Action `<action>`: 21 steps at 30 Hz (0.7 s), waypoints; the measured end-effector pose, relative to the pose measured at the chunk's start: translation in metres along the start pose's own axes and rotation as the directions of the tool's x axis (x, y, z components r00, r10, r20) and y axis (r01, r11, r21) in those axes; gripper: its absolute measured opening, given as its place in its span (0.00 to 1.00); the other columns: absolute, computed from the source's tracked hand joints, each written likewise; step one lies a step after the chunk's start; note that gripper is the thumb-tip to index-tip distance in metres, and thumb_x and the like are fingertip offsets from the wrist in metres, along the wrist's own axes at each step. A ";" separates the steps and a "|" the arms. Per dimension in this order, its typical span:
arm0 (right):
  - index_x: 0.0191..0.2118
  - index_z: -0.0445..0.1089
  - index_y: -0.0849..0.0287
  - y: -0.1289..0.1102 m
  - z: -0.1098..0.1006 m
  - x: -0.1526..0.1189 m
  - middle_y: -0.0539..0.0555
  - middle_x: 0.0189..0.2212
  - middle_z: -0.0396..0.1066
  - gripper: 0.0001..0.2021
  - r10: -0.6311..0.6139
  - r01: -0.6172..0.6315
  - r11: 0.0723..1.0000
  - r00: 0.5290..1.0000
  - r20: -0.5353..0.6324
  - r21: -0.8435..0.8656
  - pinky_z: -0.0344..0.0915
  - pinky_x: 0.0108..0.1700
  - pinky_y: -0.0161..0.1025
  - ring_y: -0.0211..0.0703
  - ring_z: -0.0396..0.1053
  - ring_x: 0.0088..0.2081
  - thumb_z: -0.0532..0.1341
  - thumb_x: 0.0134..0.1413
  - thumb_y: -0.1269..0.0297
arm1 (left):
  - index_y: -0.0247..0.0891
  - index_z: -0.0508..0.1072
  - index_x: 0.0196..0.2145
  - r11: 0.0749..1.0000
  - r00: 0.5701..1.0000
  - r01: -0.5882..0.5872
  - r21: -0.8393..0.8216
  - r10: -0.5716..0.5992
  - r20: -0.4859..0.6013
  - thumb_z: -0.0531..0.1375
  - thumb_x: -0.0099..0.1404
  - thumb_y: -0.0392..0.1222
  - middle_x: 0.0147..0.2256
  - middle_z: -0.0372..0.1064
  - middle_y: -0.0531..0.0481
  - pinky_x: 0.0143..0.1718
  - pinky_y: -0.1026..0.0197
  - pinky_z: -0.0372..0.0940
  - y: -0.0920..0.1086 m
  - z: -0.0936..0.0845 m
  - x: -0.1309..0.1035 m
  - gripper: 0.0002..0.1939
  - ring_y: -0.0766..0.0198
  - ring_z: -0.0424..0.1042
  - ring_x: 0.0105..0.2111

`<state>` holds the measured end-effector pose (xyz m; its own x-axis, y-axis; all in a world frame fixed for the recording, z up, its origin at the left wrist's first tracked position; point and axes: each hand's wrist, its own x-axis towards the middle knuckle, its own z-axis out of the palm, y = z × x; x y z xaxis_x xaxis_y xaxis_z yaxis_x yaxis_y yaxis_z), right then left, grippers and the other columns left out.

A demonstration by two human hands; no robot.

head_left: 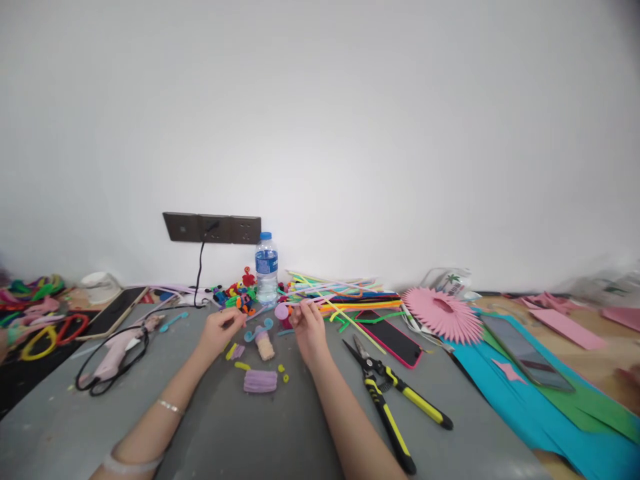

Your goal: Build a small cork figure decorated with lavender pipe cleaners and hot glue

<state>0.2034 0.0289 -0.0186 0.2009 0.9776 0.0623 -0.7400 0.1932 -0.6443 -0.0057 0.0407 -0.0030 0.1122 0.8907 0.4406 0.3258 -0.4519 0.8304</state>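
Both hands are raised over the grey table [225,427]. My left hand [221,331] pinches one end of a thin lilac pipe cleaner [257,312]. My right hand [309,328] has its fingers closed on the lilac strand beside a round lilac coil [281,312]. Between and below the hands lies a small beige figure [265,346] with blue curled pieces at its top. Nearer to me is a lilac ribbed block [260,381], with small yellow-green bits [243,366] around it.
Open yellow-black pliers [387,380] and a red-edged phone [393,339] lie right. Behind stand a water bottle [267,270] and a pipe cleaner pile [345,293]. A pink glue gun [116,353] with its cord is left. Blue paper [493,383] and a pink pleated disc [443,315] sit far right.
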 end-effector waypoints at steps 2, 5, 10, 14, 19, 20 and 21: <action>0.26 0.64 0.56 0.001 0.002 -0.001 0.42 0.18 0.61 0.20 0.024 -0.025 1.000 0.999 0.029 0.017 0.57 0.23 0.31 0.31 0.57 0.20 0.75 0.37 0.55 | 0.38 0.74 0.20 0.998 0.998 -0.060 0.011 0.060 0.011 0.62 0.59 0.50 0.24 0.73 0.47 0.34 0.61 0.63 -0.001 -0.001 0.001 0.15 0.59 0.70 0.28; 0.26 0.64 0.57 0.000 0.003 -0.005 0.42 0.18 0.60 0.20 0.053 -0.055 0.998 0.997 0.062 0.039 0.56 0.23 0.32 0.31 0.56 0.20 0.76 0.37 0.56 | 0.38 0.72 0.24 0.993 0.994 -0.110 0.035 0.110 -0.012 0.59 0.63 0.51 0.26 0.70 0.48 0.34 0.61 0.63 -0.003 -0.001 0.001 0.16 0.60 0.69 0.29; 0.27 0.65 0.56 -0.008 0.004 -0.008 0.42 0.18 0.59 0.19 0.060 -0.062 0.996 0.998 0.033 0.067 0.58 0.25 0.32 0.31 0.56 0.20 0.75 0.40 0.55 | 0.39 0.68 0.30 0.992 0.989 -0.124 0.028 0.121 0.080 0.52 0.70 0.49 0.29 0.67 0.49 0.32 0.63 0.64 -0.004 0.003 -0.004 0.15 0.61 0.68 0.30; 0.26 0.64 0.57 -0.014 0.006 -0.009 0.42 0.18 0.59 0.20 0.089 -0.091 0.992 0.996 0.023 0.085 0.58 0.25 0.30 0.30 0.56 0.20 0.76 0.38 0.56 | 0.39 0.67 0.29 0.968 0.963 -0.233 0.094 0.217 0.158 0.51 0.72 0.45 0.34 0.69 0.46 0.41 0.59 0.65 -0.006 0.005 -0.009 0.14 0.59 0.70 0.37; 0.26 0.65 0.56 -0.016 0.007 -0.011 0.43 0.19 0.62 0.20 0.088 -0.088 0.995 0.996 -0.001 0.056 0.59 0.25 0.30 0.31 0.59 0.21 0.77 0.35 0.58 | 0.39 0.70 0.27 0.954 0.959 -0.260 0.150 0.237 0.157 0.53 0.70 0.42 0.34 0.71 0.46 0.44 0.58 0.64 -0.010 0.009 -0.014 0.15 0.59 0.70 0.38; 0.26 0.66 0.56 -0.016 0.007 -0.011 0.43 0.19 0.63 0.19 0.080 -0.080 0.996 0.997 -0.003 0.039 0.60 0.25 0.31 0.32 0.60 0.21 0.77 0.35 0.58 | 0.39 0.70 0.29 0.964 0.972 -0.224 0.140 0.209 0.110 0.55 0.69 0.42 0.37 0.71 0.45 0.46 0.57 0.64 -0.008 0.012 -0.015 0.12 0.58 0.71 0.41; 0.27 0.66 0.56 -0.015 0.007 -0.012 0.44 0.20 0.65 0.19 0.071 -0.070 0.997 0.998 -0.004 0.022 0.61 0.25 0.31 0.33 0.61 0.22 0.76 0.36 0.58 | 0.39 0.72 0.33 0.975 0.981 -0.190 0.112 0.186 0.046 0.57 0.68 0.42 0.41 0.72 0.44 0.48 0.56 0.64 -0.006 0.014 -0.016 0.07 0.57 0.71 0.45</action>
<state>0.2075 0.0148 -0.0040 0.1510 0.9884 0.0135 -0.7663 0.1257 -0.6300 0.0042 0.0296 -0.0198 0.2137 0.7922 0.5717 0.4014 -0.6047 0.6879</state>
